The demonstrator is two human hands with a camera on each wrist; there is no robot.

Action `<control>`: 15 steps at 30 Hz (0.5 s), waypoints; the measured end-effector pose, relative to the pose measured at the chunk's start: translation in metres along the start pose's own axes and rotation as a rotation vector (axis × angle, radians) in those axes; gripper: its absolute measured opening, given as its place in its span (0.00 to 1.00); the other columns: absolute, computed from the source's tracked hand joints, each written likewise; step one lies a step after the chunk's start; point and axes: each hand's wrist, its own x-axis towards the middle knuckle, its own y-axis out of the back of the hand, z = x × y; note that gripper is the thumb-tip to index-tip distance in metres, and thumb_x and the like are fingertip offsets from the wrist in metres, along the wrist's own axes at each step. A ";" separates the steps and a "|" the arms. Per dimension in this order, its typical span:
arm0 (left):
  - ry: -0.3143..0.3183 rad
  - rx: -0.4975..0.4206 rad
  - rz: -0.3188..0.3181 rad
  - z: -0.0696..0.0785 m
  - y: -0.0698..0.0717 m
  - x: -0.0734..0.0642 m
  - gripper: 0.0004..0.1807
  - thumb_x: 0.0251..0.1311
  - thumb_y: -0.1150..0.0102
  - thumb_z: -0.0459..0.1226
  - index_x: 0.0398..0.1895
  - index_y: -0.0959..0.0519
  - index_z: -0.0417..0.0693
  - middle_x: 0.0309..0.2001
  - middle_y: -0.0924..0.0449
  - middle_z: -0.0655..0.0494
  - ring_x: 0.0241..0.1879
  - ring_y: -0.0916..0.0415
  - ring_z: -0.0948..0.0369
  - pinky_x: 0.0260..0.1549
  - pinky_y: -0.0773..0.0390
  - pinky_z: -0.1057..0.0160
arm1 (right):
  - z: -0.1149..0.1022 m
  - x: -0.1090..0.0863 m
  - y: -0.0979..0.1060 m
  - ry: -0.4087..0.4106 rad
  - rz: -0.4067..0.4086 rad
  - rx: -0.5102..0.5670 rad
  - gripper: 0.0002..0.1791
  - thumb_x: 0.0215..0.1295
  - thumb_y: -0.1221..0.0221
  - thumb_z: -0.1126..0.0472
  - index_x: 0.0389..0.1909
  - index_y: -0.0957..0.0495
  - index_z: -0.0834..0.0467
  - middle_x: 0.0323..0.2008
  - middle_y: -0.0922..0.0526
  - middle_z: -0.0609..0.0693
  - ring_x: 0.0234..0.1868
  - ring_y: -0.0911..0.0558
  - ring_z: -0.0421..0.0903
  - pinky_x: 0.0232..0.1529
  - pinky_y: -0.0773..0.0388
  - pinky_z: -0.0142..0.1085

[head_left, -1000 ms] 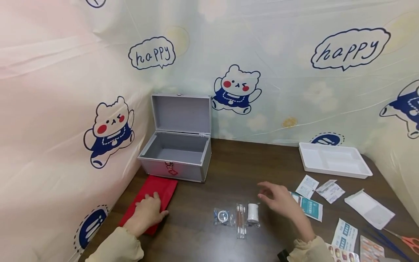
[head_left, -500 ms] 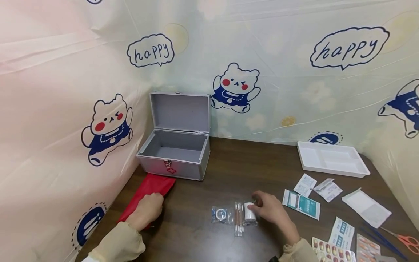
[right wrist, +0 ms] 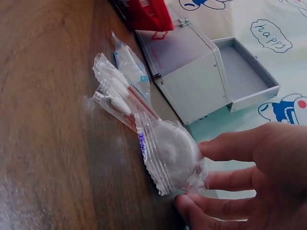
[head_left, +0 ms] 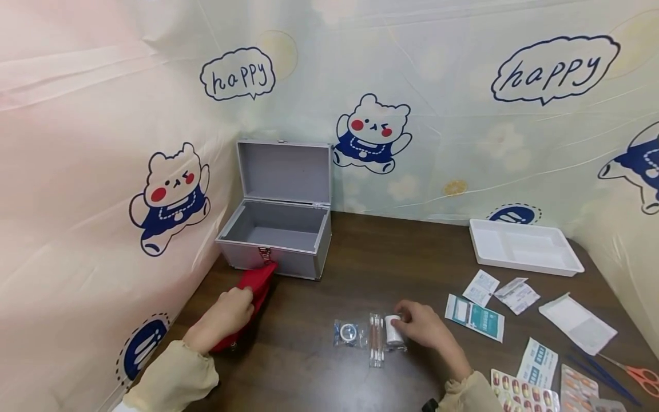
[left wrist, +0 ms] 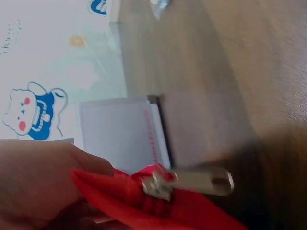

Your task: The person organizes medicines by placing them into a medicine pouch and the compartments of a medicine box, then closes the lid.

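Note:
My left hand point(head_left: 225, 318) grips a red zip pouch point(head_left: 259, 278), raised on edge at the front of the grey metal case point(head_left: 275, 260). The pouch's metal zipper pull point(left wrist: 201, 181) sticks out close by in the left wrist view. On the table, my right hand point(head_left: 426, 327) holds a white bandage roll point(right wrist: 173, 152) in clear wrap, thumb on one side and fingers on the other. Just left of the roll lies a clear packet of cotton swabs point(head_left: 376, 341). Beside that is a small wrapped ring-shaped roll point(head_left: 349, 333).
The case's lid point(head_left: 285, 171) stands up against the patterned curtain. A white tray point(head_left: 494, 263) is at the back right. Sachets point(head_left: 479, 317), a clear-white packet point(head_left: 579, 326), blister packs point(head_left: 522, 395), blue tweezers-like sticks point(head_left: 602, 377) and orange-handled scissors point(head_left: 643, 375) lie at right.
My left hand, first lying flat on the pouch, has curled around it and lifted its edge. My right hand has moved left and down onto the bandage roll.

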 end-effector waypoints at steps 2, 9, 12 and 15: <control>-0.006 -0.014 0.009 0.005 0.005 -0.001 0.07 0.59 0.42 0.30 0.25 0.28 0.39 0.21 0.25 0.44 0.21 0.23 0.50 0.22 0.22 0.51 | -0.001 0.000 0.000 -0.013 0.000 0.004 0.08 0.59 0.33 0.58 0.35 0.20 0.56 0.24 0.25 0.46 0.25 0.29 0.42 0.26 0.32 0.34; -0.031 -0.057 0.064 0.021 0.018 -0.005 0.09 0.63 0.42 0.32 0.26 0.28 0.39 0.19 0.29 0.51 0.18 0.27 0.56 0.18 0.24 0.57 | -0.004 -0.001 0.002 -0.049 -0.002 0.023 0.09 0.57 0.32 0.59 0.31 0.24 0.55 0.27 0.24 0.47 0.29 0.28 0.43 0.30 0.30 0.36; -0.034 -0.056 0.086 0.025 0.022 -0.007 0.11 0.66 0.44 0.34 0.26 0.27 0.39 0.18 0.29 0.50 0.18 0.27 0.56 0.18 0.24 0.57 | -0.004 -0.001 0.002 -0.049 -0.004 0.032 0.09 0.57 0.32 0.60 0.32 0.24 0.55 0.28 0.24 0.47 0.30 0.28 0.44 0.31 0.30 0.36; -0.022 -0.055 0.090 0.026 0.025 -0.009 0.13 0.68 0.45 0.36 0.26 0.27 0.38 0.18 0.28 0.49 0.18 0.26 0.55 0.17 0.24 0.58 | -0.004 -0.001 0.002 -0.034 0.000 0.035 0.10 0.56 0.32 0.60 0.34 0.23 0.56 0.30 0.23 0.48 0.32 0.27 0.44 0.33 0.29 0.37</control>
